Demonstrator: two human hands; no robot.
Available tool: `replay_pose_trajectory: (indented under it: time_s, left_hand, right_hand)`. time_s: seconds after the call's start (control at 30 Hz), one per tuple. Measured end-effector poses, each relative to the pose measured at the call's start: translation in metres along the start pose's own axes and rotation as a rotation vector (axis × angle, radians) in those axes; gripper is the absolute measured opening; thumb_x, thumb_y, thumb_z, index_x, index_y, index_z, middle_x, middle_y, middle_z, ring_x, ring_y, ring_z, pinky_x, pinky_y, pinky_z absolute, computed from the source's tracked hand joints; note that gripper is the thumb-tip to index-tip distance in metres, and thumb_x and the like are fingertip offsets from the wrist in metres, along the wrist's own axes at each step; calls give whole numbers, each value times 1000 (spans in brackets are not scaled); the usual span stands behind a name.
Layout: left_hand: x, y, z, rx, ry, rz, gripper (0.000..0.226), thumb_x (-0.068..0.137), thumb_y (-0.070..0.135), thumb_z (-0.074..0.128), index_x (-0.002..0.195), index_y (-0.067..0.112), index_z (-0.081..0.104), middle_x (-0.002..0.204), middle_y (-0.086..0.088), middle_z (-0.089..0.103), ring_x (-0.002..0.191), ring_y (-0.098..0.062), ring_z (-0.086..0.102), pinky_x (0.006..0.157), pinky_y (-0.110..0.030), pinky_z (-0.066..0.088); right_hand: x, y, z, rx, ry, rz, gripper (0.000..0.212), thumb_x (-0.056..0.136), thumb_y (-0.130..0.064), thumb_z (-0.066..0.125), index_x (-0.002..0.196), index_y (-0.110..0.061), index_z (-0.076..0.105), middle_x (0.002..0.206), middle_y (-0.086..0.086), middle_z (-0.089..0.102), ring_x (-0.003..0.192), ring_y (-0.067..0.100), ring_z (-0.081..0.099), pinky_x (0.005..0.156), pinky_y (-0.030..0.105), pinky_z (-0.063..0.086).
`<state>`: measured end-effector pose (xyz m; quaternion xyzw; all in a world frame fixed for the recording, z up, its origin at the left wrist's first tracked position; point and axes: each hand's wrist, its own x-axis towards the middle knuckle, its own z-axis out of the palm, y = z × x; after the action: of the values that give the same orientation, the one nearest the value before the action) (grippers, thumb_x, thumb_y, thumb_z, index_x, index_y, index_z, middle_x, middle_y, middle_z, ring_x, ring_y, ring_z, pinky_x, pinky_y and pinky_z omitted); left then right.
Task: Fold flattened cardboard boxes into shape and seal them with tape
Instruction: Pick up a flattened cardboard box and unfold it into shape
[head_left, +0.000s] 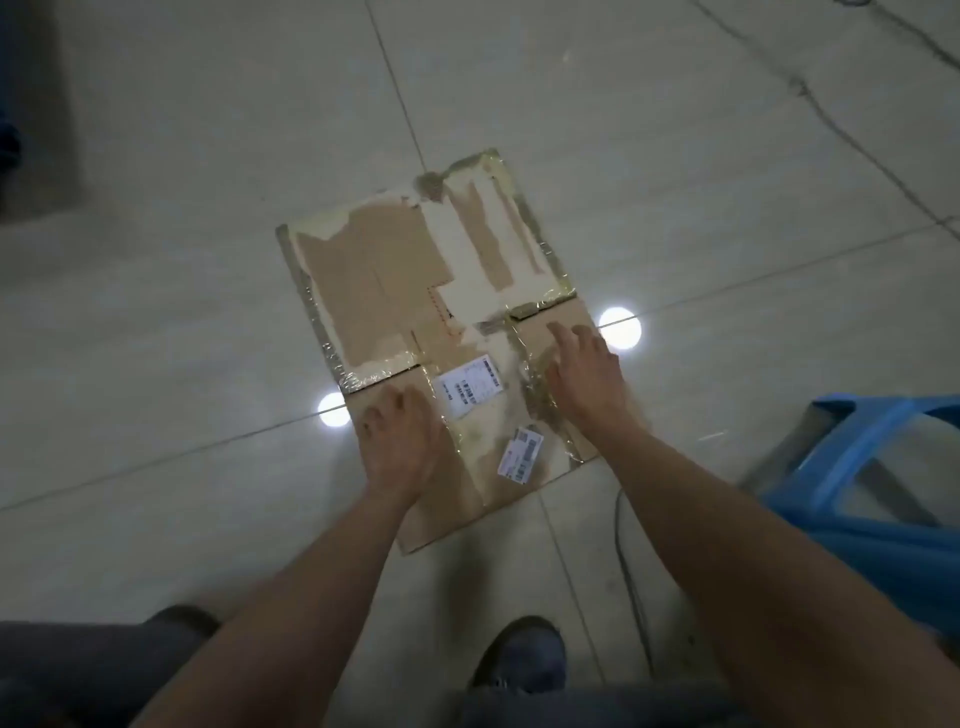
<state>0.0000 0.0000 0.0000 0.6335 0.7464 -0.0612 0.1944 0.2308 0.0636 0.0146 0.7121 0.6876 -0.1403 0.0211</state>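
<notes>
A flattened brown cardboard box (374, 280) lies on the tiled floor in the middle of the head view. Old clear tape runs along its edges and down its centre seam. Two white shipping labels (470, 384) are stuck on its near half. My left hand (400, 441) rests on the near left part of the box, fingers curled, near the slit between two flaps. My right hand (584, 371) lies flat on the near right part, fingers spread. Neither hand visibly grips anything.
A blue plastic stool (872, 467) stands at the right, close to my right forearm. A thin cable (631, 571) runs along the floor beside the box. My shoes (524, 654) are at the bottom. Two ceiling lights reflect off the glossy tiles (208, 156).
</notes>
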Motion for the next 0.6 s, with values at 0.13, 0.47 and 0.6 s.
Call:
replay_pose_trajectory:
  time_s: [0.13,0.47,0.6]
  left_hand:
    - [-6,-6,19,-10,-9,-57,40,93,41,48,123,15,44,133,-8,38,103,-36,48,84,-43,44]
    - [-5,-3,33,-322,-13,-288,55,86,33,58,136,27,36,149,-7,18,113,-38,35,88,-47,43]
    - [6,-12,31,-369,-3,-313,53,85,33,59,133,29,38,145,-4,20,114,-37,33,90,-49,42]
  right_hand:
    - [-5,15,20,-3,-39,63,50,96,-20,46,145,-23,37,136,17,45,115,36,49,92,48,43]
    - [5,29,39,27,-86,181,43,93,-28,51,134,-22,38,123,17,40,108,38,44,90,48,40]
    - [5,21,42,4,-69,258,47,94,-38,49,138,-23,38,118,18,43,104,38,46,88,45,39]
